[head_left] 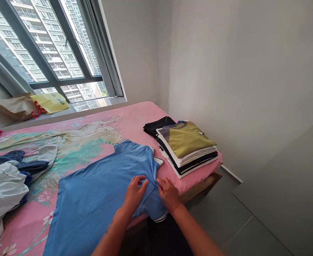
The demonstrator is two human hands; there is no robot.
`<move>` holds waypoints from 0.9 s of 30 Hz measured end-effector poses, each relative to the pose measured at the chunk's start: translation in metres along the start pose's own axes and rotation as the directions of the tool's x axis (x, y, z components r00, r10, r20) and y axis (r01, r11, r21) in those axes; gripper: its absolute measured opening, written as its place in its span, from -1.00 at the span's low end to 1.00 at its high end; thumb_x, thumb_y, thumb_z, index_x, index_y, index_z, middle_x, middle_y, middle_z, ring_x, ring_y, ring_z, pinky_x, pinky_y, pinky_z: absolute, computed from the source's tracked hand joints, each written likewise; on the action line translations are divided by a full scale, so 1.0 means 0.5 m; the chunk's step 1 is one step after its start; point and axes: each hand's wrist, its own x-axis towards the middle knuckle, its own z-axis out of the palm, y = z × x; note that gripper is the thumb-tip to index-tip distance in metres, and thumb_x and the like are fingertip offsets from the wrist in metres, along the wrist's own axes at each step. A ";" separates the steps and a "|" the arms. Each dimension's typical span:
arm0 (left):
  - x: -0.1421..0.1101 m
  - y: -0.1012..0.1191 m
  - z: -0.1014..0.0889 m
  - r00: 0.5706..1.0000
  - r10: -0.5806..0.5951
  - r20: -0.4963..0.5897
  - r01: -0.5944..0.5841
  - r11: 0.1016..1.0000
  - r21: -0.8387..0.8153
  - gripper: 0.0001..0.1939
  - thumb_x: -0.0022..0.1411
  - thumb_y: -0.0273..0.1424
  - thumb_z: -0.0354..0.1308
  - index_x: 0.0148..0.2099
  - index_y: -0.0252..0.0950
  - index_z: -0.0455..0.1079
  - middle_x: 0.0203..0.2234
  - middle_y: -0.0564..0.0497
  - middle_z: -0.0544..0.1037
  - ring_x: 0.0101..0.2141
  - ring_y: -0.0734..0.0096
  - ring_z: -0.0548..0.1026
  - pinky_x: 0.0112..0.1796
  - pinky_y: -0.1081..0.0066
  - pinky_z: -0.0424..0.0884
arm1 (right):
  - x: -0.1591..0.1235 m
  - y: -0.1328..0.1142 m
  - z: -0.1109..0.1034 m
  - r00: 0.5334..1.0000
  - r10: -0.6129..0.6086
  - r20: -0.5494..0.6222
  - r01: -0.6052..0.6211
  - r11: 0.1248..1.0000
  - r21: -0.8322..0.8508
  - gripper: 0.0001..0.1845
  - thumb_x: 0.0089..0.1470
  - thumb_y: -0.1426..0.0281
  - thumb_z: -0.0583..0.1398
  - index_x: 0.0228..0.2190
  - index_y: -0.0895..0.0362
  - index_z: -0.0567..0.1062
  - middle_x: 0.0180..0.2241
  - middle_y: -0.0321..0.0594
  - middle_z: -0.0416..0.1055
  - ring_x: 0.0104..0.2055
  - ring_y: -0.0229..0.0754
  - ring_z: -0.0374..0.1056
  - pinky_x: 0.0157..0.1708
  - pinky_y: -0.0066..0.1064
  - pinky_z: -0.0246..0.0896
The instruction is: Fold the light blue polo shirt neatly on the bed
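A blue polo shirt [100, 185] with striped trim lies spread across the bed's near edge, its collar end toward the right and one sleeve hanging over the side. My right hand [168, 192] pinches the shirt's fabric near the shoulder. Just left of it, my left hand [136, 193] rests over the shirt with thumb and fingers apart, holding nothing that I can see. Beyond my right hand sits a stack of folded clothes [191, 142], an olive-yellow shirt on top.
The bed [135, 122] has a pink floral sheet. Loose white and dark clothes [5, 188] lie in a heap at the left. A yellow bag [51, 102] and a brown paper bag [14, 106] rest on the window sill. A plain wall [212, 71] stands at the right.
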 end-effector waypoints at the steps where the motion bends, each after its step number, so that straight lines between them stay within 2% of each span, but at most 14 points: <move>1: 0.025 0.014 0.026 1.000 0.015 0.000 -0.015 0.999 0.031 -0.66 -0.01 -0.16 0.19 -0.21 -0.23 0.44 -0.25 -0.08 0.49 -0.30 0.27 0.45 -0.21 0.29 0.34 | -0.002 -0.005 -0.003 0.999 -0.037 0.028 0.038 0.999 -0.034 -0.64 0.09 0.49 0.05 -0.11 0.01 0.47 -0.32 -0.17 0.40 -0.24 -0.17 0.29 -0.25 -0.41 0.16; 4: 0.084 0.018 0.084 0.998 -0.038 -0.041 0.041 0.996 0.074 -0.60 -0.14 -0.32 0.27 -0.17 -0.24 0.40 -0.27 -0.06 0.46 -0.25 0.23 0.43 -0.16 0.27 0.29 | -0.009 -0.010 -0.017 0.989 -0.117 0.086 0.119 0.993 -0.021 -0.68 0.05 0.46 0.12 -0.14 0.02 0.49 -0.35 -0.17 0.38 -0.26 -0.14 0.27 -0.25 -0.37 0.18; 6: 0.103 -0.003 0.103 0.994 -0.091 -0.056 0.094 0.994 0.052 -0.71 -0.13 -0.43 0.20 -0.25 -0.27 0.40 -0.41 -0.01 0.45 -0.29 0.25 0.43 -0.19 0.29 0.28 | -0.006 -0.003 -0.026 0.991 -0.113 0.075 0.104 0.988 0.110 -0.69 0.10 0.34 0.13 -0.10 0.04 0.46 -0.27 -0.16 0.38 -0.20 -0.13 0.28 -0.18 -0.34 0.21; 7: 0.106 -0.016 0.107 0.993 -0.107 -0.052 0.109 0.994 0.031 -0.78 -0.10 -0.46 0.15 -0.29 -0.28 0.40 -0.47 0.01 0.44 -0.33 0.28 0.42 -0.22 0.31 0.29 | 0.002 0.002 -0.028 0.996 -0.075 0.049 0.064 0.979 0.192 -0.67 0.13 0.28 0.10 -0.07 0.05 0.44 -0.22 -0.15 0.38 -0.16 -0.14 0.29 -0.14 -0.33 0.22; 9: 0.102 -0.038 0.108 0.992 -0.118 -0.035 0.118 0.993 -0.017 -0.84 -0.04 -0.46 0.05 -0.34 -0.28 0.38 -0.53 0.04 0.43 -0.42 0.35 0.41 -0.30 0.36 0.30 | 0.029 0.016 -0.027 0.996 0.085 -0.026 -0.072 0.939 0.336 -0.61 0.16 0.21 0.05 -0.03 0.11 0.39 -0.14 -0.11 0.38 -0.11 -0.15 0.31 -0.10 -0.32 0.23; 11: 0.091 -0.051 0.101 0.994 -0.109 -0.018 0.107 0.992 -0.065 -0.85 -0.03 -0.44 0.02 -0.37 -0.27 0.39 -0.51 0.05 0.46 -0.44 0.38 0.41 -0.34 0.40 0.31 | 0.069 0.028 -0.018 0.960 0.275 -0.050 -0.224 0.865 0.449 -0.56 0.12 0.15 0.06 -0.06 0.15 0.39 -0.16 -0.09 0.40 -0.15 -0.14 0.34 -0.18 -0.33 0.28; 13: 0.082 -0.053 0.092 0.996 -0.090 -0.013 0.089 0.992 -0.094 -0.87 -0.07 -0.42 0.07 -0.40 -0.26 0.41 -0.48 0.04 0.48 -0.41 0.38 0.42 -0.34 0.41 0.33 | 0.110 0.033 -0.003 0.918 0.396 0.039 -0.353 0.764 0.540 -0.53 0.04 0.10 0.13 -0.12 0.17 0.40 -0.30 -0.15 0.44 -0.32 -0.16 0.38 -0.39 -0.37 0.30; 16: 0.085 -0.047 0.077 0.998 -0.068 -0.014 0.066 0.993 -0.097 -0.88 -0.11 -0.37 0.15 -0.44 -0.26 0.44 -0.50 0.04 0.48 -0.41 0.36 0.43 -0.35 0.41 0.34 | 0.146 0.034 0.018 0.869 0.445 0.217 -0.473 0.619 0.627 -0.55 -0.04 0.13 0.16 -0.17 0.18 0.39 -0.50 -0.30 0.38 -0.58 -0.25 0.27 -0.67 -0.48 0.12; 18: 0.104 -0.044 0.065 0.998 -0.060 -0.031 0.058 0.996 -0.074 -0.83 -0.07 -0.30 0.17 -0.42 -0.27 0.46 -0.53 0.03 0.48 -0.45 0.36 0.42 -0.38 0.40 0.34 | 0.148 0.035 0.026 0.864 0.457 0.211 -0.469 0.579 0.667 -0.58 -0.03 0.16 0.14 -0.19 0.17 0.39 -0.53 -0.33 0.35 -0.60 -0.27 0.24 -0.72 -0.51 0.05; 20: 0.138 -0.042 0.053 0.997 -0.047 -0.066 0.045 0.999 -0.031 -0.78 0.00 -0.26 0.13 -0.34 -0.29 0.46 -0.47 0.00 0.49 -0.45 0.37 0.42 -0.35 0.38 0.35 | 0.137 0.038 0.029 0.884 0.452 0.123 -0.402 0.597 0.694 -0.62 -0.02 0.17 0.12 -0.21 0.16 0.40 -0.51 -0.31 0.35 -0.54 -0.25 0.28 -0.69 -0.51 0.08; 24: 0.241 -0.022 0.033 0.995 0.034 -0.094 -0.025 0.994 0.103 -0.75 0.10 -0.35 0.03 -0.19 -0.26 0.46 -0.21 -0.07 0.49 -0.35 0.36 0.44 -0.17 0.31 0.34 | 0.114 0.043 0.031 0.912 0.409 -0.034 -0.280 0.680 0.677 -0.68 0.04 0.18 0.09 -0.24 0.12 0.41 -0.45 -0.26 0.40 -0.38 -0.19 0.33 -0.49 -0.45 0.25; 27: 0.328 0.006 0.029 0.993 0.114 -0.014 -0.108 0.972 0.208 -0.76 0.14 -0.38 0.00 -0.22 -0.20 0.49 -0.16 -0.06 0.49 -0.16 0.27 0.44 -0.02 0.30 0.27 | 0.108 0.043 0.035 0.937 0.338 -0.089 -0.200 0.727 0.656 -0.74 0.11 0.24 0.05 -0.25 0.10 0.41 -0.35 -0.23 0.42 -0.27 -0.18 0.34 -0.29 -0.39 0.29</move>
